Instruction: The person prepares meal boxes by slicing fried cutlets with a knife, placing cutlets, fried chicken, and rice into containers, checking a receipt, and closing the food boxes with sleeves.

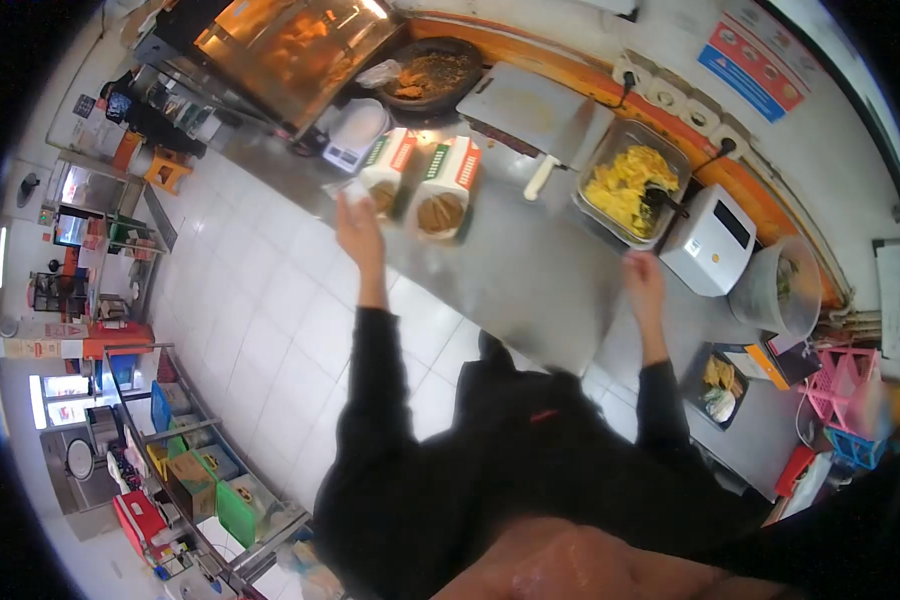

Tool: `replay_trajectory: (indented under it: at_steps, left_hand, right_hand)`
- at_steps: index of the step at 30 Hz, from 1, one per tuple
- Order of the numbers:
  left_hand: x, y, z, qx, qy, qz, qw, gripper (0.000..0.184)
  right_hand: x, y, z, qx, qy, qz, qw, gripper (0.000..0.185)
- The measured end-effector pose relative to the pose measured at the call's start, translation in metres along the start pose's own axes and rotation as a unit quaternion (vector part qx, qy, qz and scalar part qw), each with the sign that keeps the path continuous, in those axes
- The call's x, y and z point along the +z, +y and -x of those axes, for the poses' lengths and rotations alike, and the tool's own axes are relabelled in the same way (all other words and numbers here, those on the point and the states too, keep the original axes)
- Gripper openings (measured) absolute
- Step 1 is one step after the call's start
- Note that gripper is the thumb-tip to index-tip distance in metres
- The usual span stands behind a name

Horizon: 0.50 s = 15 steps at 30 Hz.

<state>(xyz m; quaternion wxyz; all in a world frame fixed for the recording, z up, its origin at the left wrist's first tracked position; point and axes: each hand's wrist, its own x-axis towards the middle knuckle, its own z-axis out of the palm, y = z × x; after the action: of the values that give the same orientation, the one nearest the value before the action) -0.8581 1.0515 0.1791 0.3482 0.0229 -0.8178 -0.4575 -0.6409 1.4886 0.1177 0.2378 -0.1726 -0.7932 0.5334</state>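
My left hand (pixel 358 235) is at the counter's front edge, its fingers closed around a small whitish, see-through piece (pixel 348 190) that looks like thin plastic. Just beyond it stand two white, green and red paper boxes: one box (pixel 394 150) is partly behind my fingers, the other box (pixel 454 163) is to its right. Both are open at the front, with brown food (pixel 439 212) showing. My right hand (pixel 644 283) has its fingers curled together, below a metal tray (pixel 610 232) of yellow food (pixel 632 185) with a black utensil (pixel 662 198). Whatever those fingers may hold is hidden.
A knife (pixel 541 178) with a white handle lies by a grey board (pixel 526 112). Behind are a scale (pixel 354 140), a dark stone mortar (pixel 430 80) and a lit food warmer (pixel 295 60). Rightward stand a white device (pixel 710 240), a plastic bucket (pixel 778 290) and a black food tray (pixel 705 400).
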Motion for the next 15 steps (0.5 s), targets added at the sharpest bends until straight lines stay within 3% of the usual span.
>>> replay_trajectory:
  at_steps: [1,2,3,4,7,10,13,15]
  left_hand:
    - [0.004,-0.040,-0.025,0.038,0.023,-0.063,0.997,0.049]
    - [0.011,-0.081,-0.045,0.021,-0.014,-0.096,0.995,0.049]
    - [0.019,-0.119,-0.061,0.002,-0.051,-0.128,0.990,0.048]
    - [0.026,-0.143,-0.068,-0.019,-0.086,-0.159,0.983,0.047]
    - [0.032,-0.161,-0.075,-0.029,-0.220,-0.126,0.967,0.043]
    - [0.034,-0.173,-0.081,-0.018,-0.250,-0.123,0.960,0.042]
    - [0.035,-0.175,-0.079,-0.013,-0.234,-0.118,0.965,0.041]
    - [0.033,-0.180,-0.082,-0.017,-0.237,-0.087,0.968,0.041]
  right_hand:
    - [0.051,-0.005,-0.014,-0.029,-0.052,0.024,0.998,0.013]
    - [0.099,-0.008,-0.027,0.013,-0.136,0.045,0.990,0.018]
    - [0.152,-0.005,-0.034,-0.004,-0.167,0.087,0.982,0.026]
    - [0.194,-0.028,-0.037,0.113,-0.246,-0.065,0.960,0.034]
    - [0.287,-0.079,-0.045,0.272,-0.308,0.069,0.909,0.039]
    - [0.346,-0.036,-0.031,0.190,-0.234,0.171,0.938,0.036]
    - [0.351,-0.024,-0.023,0.045,-0.167,0.300,0.938,0.029]
    - [0.327,-0.033,-0.023,0.118,-0.202,0.147,0.961,0.028]
